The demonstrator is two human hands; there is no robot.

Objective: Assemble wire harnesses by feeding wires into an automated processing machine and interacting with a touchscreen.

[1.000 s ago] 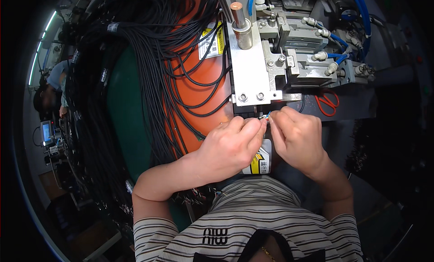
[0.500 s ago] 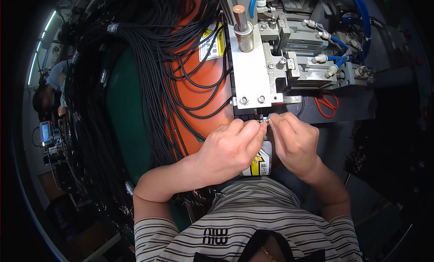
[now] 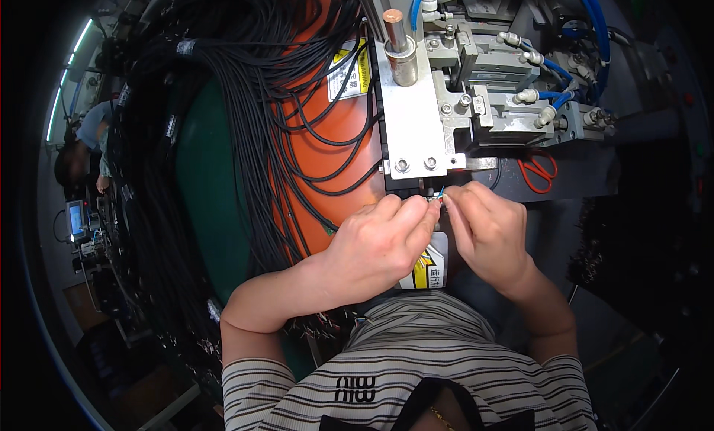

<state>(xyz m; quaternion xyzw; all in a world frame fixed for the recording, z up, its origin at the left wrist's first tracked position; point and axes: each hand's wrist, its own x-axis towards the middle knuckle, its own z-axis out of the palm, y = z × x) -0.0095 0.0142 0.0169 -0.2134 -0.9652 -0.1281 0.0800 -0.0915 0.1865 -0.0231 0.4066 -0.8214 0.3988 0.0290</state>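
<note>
Coloured wires (image 3: pixel 442 193): small tips showing just below a metal plate (image 3: pixel 413 118), remainder hidden.

Black cables (image 3: pixel 249 133): loose mass over an orange surface (image 3: pixel 331 211); should one join the wires, which cannot be told, a snag might tug them.

Machine (image 3: pixel 506 74): bears the plate; any movement could pinch nearby fingers.

Left hand (image 3: pixel 383 234): thumb and forefinger together, clamped on the wires; slack grip might let strands slip.

Right hand (image 3: pixel 487 223): fingertips together on the wires; pressing unevenly could bend or cross them.
</note>
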